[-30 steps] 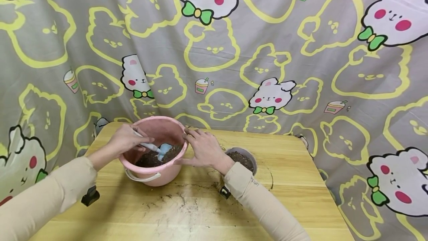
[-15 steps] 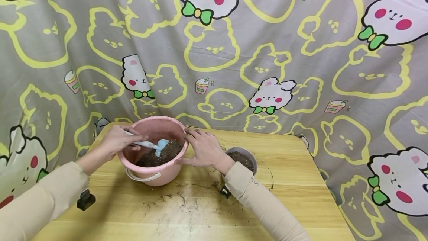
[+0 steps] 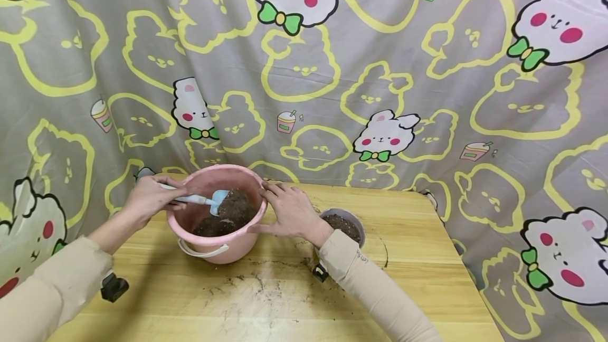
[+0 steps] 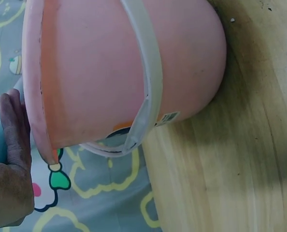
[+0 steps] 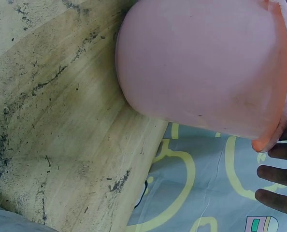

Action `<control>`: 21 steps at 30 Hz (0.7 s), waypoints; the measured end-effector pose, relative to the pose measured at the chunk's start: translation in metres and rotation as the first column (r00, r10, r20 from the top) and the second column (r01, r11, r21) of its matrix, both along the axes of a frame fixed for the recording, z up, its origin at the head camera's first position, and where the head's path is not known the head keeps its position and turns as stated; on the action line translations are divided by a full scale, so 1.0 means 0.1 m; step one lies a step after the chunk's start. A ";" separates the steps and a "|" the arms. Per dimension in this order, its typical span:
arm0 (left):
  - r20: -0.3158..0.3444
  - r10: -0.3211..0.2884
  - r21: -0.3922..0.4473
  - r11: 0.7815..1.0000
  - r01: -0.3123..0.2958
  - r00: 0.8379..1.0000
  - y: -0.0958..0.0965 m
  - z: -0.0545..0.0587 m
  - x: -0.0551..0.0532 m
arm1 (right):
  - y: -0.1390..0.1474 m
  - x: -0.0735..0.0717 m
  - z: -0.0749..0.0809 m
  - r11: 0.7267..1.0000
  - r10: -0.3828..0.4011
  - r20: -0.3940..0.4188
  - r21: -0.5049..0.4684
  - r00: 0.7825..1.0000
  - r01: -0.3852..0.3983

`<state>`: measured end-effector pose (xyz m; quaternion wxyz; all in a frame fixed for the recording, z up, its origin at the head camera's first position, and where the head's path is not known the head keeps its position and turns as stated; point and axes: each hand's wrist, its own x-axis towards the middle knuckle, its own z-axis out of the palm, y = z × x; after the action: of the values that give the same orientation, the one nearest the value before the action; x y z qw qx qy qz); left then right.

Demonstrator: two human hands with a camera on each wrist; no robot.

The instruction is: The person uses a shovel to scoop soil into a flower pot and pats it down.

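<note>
My left hand [image 3: 154, 197] holds a small hand trowel by its pale grey handle [image 3: 191, 199], over the left side of a pink bucket [image 3: 233, 249]. The trowel's light blue blade [image 3: 217, 202] is inside the bucket, with a rounded heap of dark soil [image 3: 236, 203] on and in front of it. More soil lies beneath. In the left wrist view the hand [image 4: 13, 145] is beside the rim. My right hand [image 3: 292, 210] holds the bucket's right rim, thumb toward the front and fingers toward the back; fingertips [image 5: 281, 149] show at the rim in the right wrist view.
A grey pot [image 3: 363, 231] of soil stands right of the bucket, partly behind the right forearm. Soil crumbs [image 3: 258, 292] are scattered over the wooden table [image 3: 408, 289]. The bucket's white handle [image 3: 204, 252] hangs down in front. A patterned curtain [image 3: 313, 115] closes off the back.
My left hand has drawn back to the left and the trowel blade has come up leftward, with a soil heap now rising at it. The right hand and bucket stay in place.
</note>
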<state>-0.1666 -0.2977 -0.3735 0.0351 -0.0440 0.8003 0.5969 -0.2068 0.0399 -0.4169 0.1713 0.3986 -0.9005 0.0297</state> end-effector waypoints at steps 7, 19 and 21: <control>0.004 -0.007 0.031 0.999 0.007 1.000 -0.02 0.06 0.00 | 0.01 0.01 0.01 1.000 0.006 0.006 0.013 1.000 -0.006; 0.004 0.000 0.030 1.000 0.000 1.000 0.00 0.16 0.01 | 0.02 0.00 0.00 1.000 0.007 -0.017 0.030 1.000 -0.007; 0.009 0.004 0.033 0.999 -0.004 1.000 0.00 0.16 0.01 | 0.03 0.00 0.00 1.000 0.010 -0.022 0.026 1.000 -0.010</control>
<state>-0.1652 -0.2977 -0.3571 0.0381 -0.0474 0.7903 0.6097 -0.2064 0.0432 -0.4168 0.1760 0.4055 -0.8969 0.0145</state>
